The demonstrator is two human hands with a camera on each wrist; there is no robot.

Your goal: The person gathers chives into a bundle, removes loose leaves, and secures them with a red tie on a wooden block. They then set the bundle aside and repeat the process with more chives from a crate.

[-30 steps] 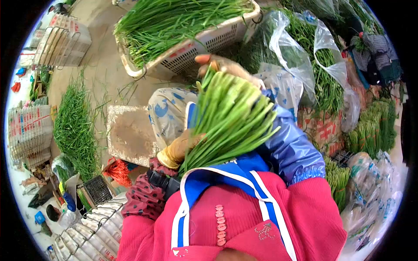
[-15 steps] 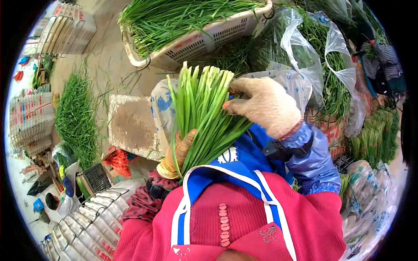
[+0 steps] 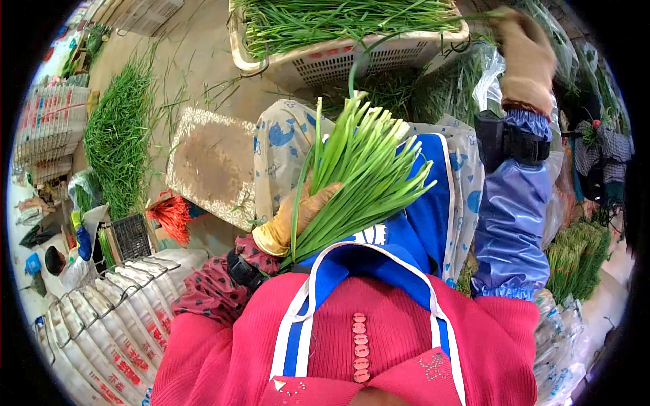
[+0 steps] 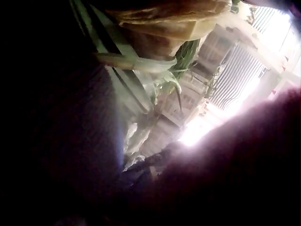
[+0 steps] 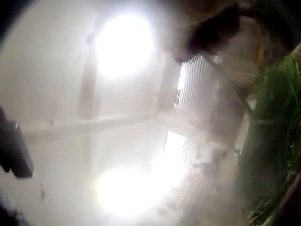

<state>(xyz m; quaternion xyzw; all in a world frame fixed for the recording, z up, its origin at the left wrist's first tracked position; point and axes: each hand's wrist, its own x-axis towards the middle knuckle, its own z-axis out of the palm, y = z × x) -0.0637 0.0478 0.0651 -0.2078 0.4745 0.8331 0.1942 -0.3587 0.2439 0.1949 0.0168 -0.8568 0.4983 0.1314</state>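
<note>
My left hand (image 3: pixel 305 213), in a yellowish glove, grips a thick bunch of green chives (image 3: pixel 365 176) over my lap. Its pale cut ends fan out away from my body. In the left wrist view the glove (image 4: pixel 178 23) and some leaves (image 4: pixel 136 84) show dimly. At the far right my right hand (image 3: pixel 525 61), in a beige glove, is stretched out past the basket and blurred. Its fingers pinch one long chive leaf (image 3: pixel 406 32), which arcs over the basket's front rim back to the bunch. In the right wrist view a thin stem (image 5: pixel 235 92) hangs from the dark fingers.
A white plastic basket (image 3: pixel 325 68) heaped with chives stands ahead. Loose greens (image 3: pixel 118 128) lie on the floor at left, near a worn board (image 3: pixel 213 166). Red ties (image 3: pixel 170 218), folded crates (image 3: pixel 115 318) and tied bundles (image 3: pixel 579 260) surround me.
My right hand has gone from the bunch's cut ends outward to the far right, drawing out a long leaf. The bunch stays in my left hand, now tilted more to the right.
</note>
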